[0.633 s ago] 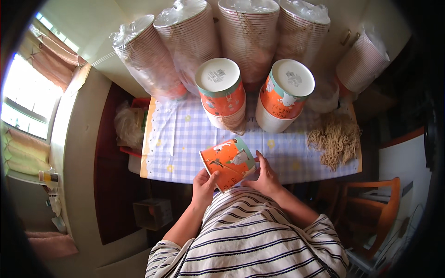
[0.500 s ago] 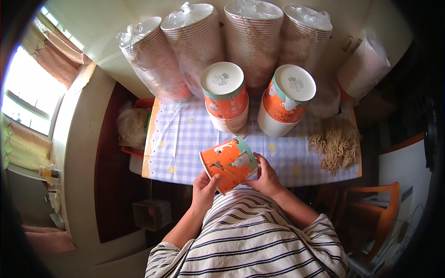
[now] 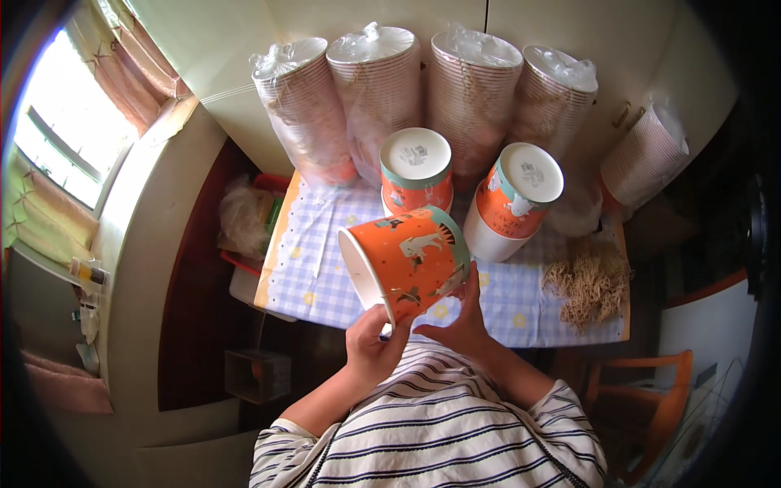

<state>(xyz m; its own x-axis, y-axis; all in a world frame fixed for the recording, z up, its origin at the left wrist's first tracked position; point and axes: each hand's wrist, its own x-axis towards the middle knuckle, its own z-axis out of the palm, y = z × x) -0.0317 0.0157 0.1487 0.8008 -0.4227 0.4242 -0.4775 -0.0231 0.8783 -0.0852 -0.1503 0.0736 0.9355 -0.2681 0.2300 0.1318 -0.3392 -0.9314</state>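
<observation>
An orange paper bucket (image 3: 411, 252) with cartoon figures and a green band round its base is held above the near table edge. It is tilted on its side, its white mouth facing left. My left hand (image 3: 373, 346) grips its rim with the thumb over the edge. My right hand (image 3: 465, 325) is at the green base end, fingers stretched up along it and thumb spread away. A thin tan strand seems to lie on the bucket's side near the rim. Behind it, two more paper buckets stand bottom up, the left one (image 3: 416, 154) and the right one (image 3: 530, 172), each over a white one.
Tall bucket stacks in clear plastic bags (image 3: 377, 89) line the back of the table. Another bagged stack (image 3: 647, 159) leans at the right. A pile of tan strings (image 3: 587, 289) lies on the checked tablecloth (image 3: 521, 301). A wooden chair (image 3: 651, 407) stands lower right.
The bucket has been raised and turned, so its white inside now shows at the left. My right thumb has come away from it. The view has shifted slightly.
</observation>
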